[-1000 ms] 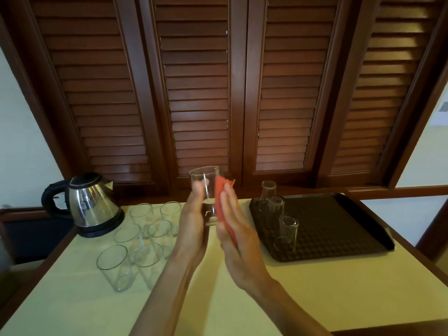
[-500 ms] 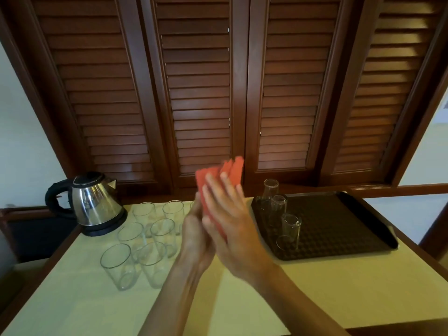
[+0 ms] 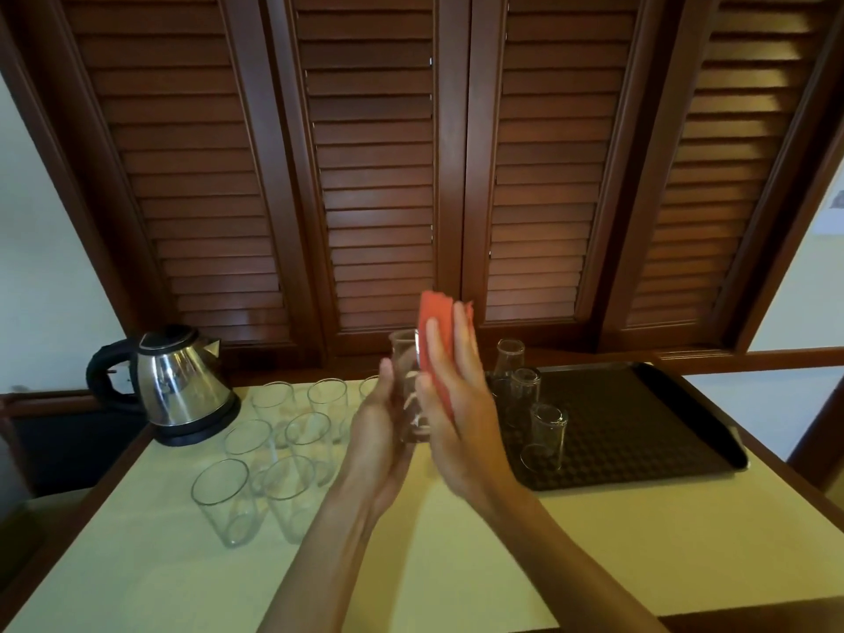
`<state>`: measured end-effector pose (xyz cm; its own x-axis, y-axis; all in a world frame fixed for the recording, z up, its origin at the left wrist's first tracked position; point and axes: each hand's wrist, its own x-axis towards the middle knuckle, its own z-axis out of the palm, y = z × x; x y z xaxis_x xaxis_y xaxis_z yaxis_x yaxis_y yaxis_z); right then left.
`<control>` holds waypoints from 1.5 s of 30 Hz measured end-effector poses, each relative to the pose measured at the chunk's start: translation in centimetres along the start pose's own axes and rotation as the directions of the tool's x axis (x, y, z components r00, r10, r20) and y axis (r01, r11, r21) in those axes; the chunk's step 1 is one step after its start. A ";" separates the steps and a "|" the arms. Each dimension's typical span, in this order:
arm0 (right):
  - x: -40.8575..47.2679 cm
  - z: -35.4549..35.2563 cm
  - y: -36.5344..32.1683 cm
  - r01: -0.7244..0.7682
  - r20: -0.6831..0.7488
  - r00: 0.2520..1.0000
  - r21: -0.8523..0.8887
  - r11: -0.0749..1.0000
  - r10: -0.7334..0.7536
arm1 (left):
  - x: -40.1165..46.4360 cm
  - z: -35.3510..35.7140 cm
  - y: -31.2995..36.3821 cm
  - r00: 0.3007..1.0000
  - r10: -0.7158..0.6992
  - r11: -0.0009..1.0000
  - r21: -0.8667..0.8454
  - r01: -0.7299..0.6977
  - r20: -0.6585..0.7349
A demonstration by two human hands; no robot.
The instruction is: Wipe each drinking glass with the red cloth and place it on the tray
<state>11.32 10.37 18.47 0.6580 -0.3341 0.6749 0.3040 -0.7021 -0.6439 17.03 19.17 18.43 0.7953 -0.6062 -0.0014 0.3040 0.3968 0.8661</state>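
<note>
My left hand (image 3: pixel 379 427) grips a clear drinking glass (image 3: pixel 404 358) upright above the middle of the table. My right hand (image 3: pixel 461 404) holds the folded red cloth (image 3: pixel 438 308) against the glass's right side, fingers straight up and the thumb lying over the cloth. Several more glasses (image 3: pixel 274 450) stand upright in a group on the table to the left. The dark tray (image 3: pixel 639 427) lies to the right, with three glasses (image 3: pixel 545 431) upside down in a row along its left side.
A steel kettle (image 3: pixel 178 386) on a black base stands at the table's back left corner. Brown louvred doors (image 3: pixel 379 175) close off the back. The pale tabletop (image 3: pixel 456 564) has a wooden rim all round.
The right hand with the cloth slid up over the glass, hiding it, and has now come back down a little, so the glass's rim shows again at the left.
</note>
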 end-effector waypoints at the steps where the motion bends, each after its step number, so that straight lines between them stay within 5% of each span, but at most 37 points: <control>1: 0.8 -0.1 -0.6 -0.017 -0.025 1.000 -0.037 0.999 0.016 | -0.2 0.2 -0.3 1.000 -0.021 1.000 0.001 0.021 -0.020; 5: -2.6 0.9 -1.1 0.201 0.115 0.976 -0.133 0.970 -0.186 | -0.2 0.3 1.7 1.000 0.019 0.993 -0.119 -0.016 0.019; 10: 0.3 -0.2 -1.3 -0.053 0.014 0.999 0.043 0.998 0.052 | -0.5 0.2 0.4 0.999 0.046 0.995 -0.086 -0.046 0.000; 13: -1.0 0.5 -2.0 0.139 0.101 0.987 -0.113 0.984 -0.128 | -0.4 0.1 1.1 1.000 0.015 0.992 -0.124 -0.014 0.011; 15: -3.1 0.7 -1.1 0.191 0.165 0.970 -0.053 0.980 -0.180 | -0.2 -0.3 2.1 0.999 0.037 0.994 -0.102 -0.036 0.010; 19: -0.2 -0.3 -1.1 -0.077 0.006 0.997 0.153 0.985 0.077 | -0.5 0.1 0.4 0.998 0.065 0.998 -0.009 -0.064 0.023; 22: -0.8 0.0 -1.8 0.087 0.059 0.994 0.010 0.996 -0.088 | -0.6 0.6 0.5 0.997 0.079 0.996 -0.051 -0.079 0.005; 25: -3.5 0.4 -0.7 0.139 0.117 0.982 0.091 0.986 -0.149 | 0.2 0.1 1.7 0.994 0.101 0.994 -0.047 -0.103 -0.032; 29: 0.2 -0.6 -1.1 -0.161 0.009 0.987 0.231 0.959 0.163 | -0.5 1.0 -0.2 0.992 0.124 0.986 0.105 -0.127 0.037; 33: -2.5 0.2 -1.0 0.095 0.119 0.987 0.077 0.993 -0.103 | -0.4 1.4 1.0 0.991 0.129 0.992 -0.013 -0.128 0.044; 39: -0.1 -1.0 -0.6 -0.092 0.039 0.996 0.208 0.974 0.086 | -0.9 1.5 -0.8 0.975 0.209 0.950 0.221 -0.221 0.077; 43: -2.5 -0.1 -0.5 0.096 0.147 0.983 0.093 0.991 -0.109 | -0.1 1.3 0.5 0.975 0.217 0.969 0.111 -0.220 0.036; 45: -3.5 -0.2 -0.1 0.016 0.157 0.986 0.191 0.981 -0.047 | 0.3 0.8 1.2 0.980 0.200 0.978 0.055 -0.201 0.017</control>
<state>8.85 11.49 16.25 0.7430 -0.1977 0.6394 0.4406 -0.5746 -0.6897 17.23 18.91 19.92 0.8312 -0.5259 0.1803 0.1086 0.4717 0.8751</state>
